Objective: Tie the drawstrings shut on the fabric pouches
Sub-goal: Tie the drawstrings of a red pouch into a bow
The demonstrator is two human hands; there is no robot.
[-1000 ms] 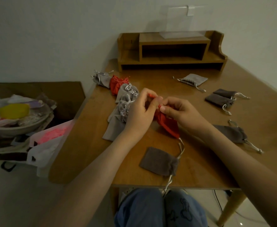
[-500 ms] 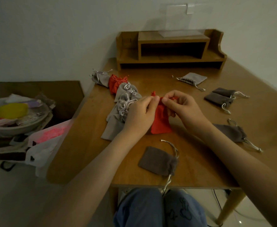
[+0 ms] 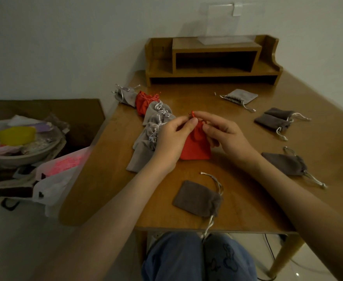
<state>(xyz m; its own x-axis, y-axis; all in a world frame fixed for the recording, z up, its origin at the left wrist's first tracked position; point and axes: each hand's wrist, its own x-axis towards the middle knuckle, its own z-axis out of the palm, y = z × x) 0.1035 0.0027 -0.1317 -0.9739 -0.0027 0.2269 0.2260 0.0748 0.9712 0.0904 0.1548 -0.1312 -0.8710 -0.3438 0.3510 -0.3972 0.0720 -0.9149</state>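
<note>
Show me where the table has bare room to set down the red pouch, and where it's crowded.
Bare wood lies between the wooden organiser and the red pouch, left of the light grey pouch; also the near-left corner, between the row of pouches and the table edge. Crowded: that row, and the right side with dark pouches.

Both forearms, left forearm (image 3: 126,199) and right forearm (image 3: 288,199), are bare. Blue trousers (image 3: 178,258) cover the knees, with dark butterfly-shaped prints on the right leg.

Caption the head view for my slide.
Left hand and right hand pinch the drawstring atop a red pouch on a table.
</note>
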